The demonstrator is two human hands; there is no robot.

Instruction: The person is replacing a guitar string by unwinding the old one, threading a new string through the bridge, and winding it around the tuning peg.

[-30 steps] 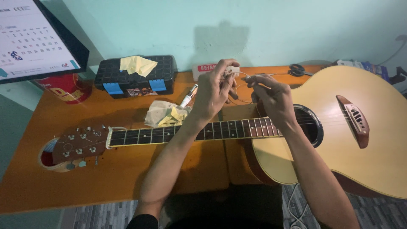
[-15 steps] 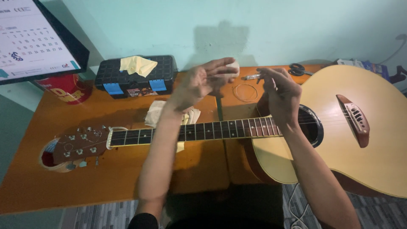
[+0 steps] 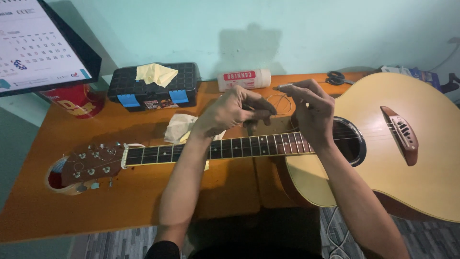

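Observation:
An acoustic guitar lies flat on the orange table (image 3: 43,211), with its pale body (image 3: 407,177) at the right, its neck (image 3: 191,152) across the middle and its headstock (image 3: 91,164) at the left. Both hands hover just above the upper frets. My left hand (image 3: 237,111) has its fingers curled around one side of a thin coiled guitar string (image 3: 280,103). My right hand (image 3: 314,115) pinches the other end of that string between thumb and fingertips, close to the sound hole (image 3: 352,141).
A black toolbox (image 3: 153,88) with a yellow cloth (image 3: 155,73) on it stands at the back. A white bottle (image 3: 244,79) lies beside it, scissors (image 3: 338,76) farther right. A red tin (image 3: 76,100) and a calendar (image 3: 38,48) are at back left. A crumpled cloth (image 3: 179,127) lies under the neck.
My left hand, raised with its fingers spread half a second ago, has come down and closed on the string next to my right hand. The guitar has not moved.

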